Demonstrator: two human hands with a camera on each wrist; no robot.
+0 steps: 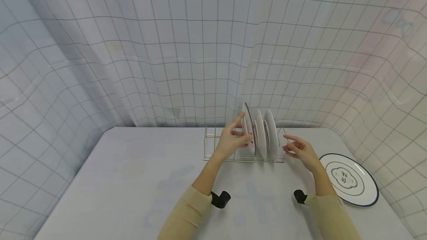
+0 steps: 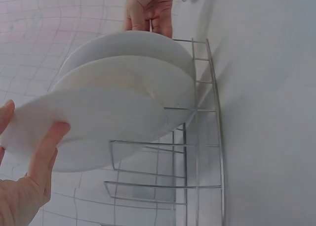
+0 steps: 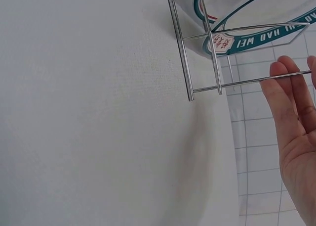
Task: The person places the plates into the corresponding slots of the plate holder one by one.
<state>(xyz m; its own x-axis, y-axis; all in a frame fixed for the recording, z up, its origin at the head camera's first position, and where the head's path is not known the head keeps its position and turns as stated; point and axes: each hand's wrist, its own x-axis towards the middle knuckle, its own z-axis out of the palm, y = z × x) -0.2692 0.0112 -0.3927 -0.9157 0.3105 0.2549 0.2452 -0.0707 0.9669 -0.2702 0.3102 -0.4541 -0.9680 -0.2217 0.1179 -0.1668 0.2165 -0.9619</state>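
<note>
A wire dish rack (image 1: 215, 160) stands on the white table with several white plates upright in it. My left hand (image 1: 229, 139) grips the leftmost plate (image 2: 106, 119), thumb on one face and fingers on the other; this plate tilts away from its neighbours in the left wrist view. To its right stand a second plate (image 1: 261, 138) and a third plate (image 1: 272, 136). My right hand (image 3: 298, 119) pinches the upright end wire of the rack at its right end. In the right wrist view, green lettered rims show on the nearest plate (image 3: 261, 41).
A large white oval plate (image 1: 365, 182) with a dark rim and printed characters lies flat on the table at the right. Checked white curtains (image 1: 200, 66) hang behind the table and along both sides. Black wrist mounts (image 1: 221, 199) stick out from both sleeves.
</note>
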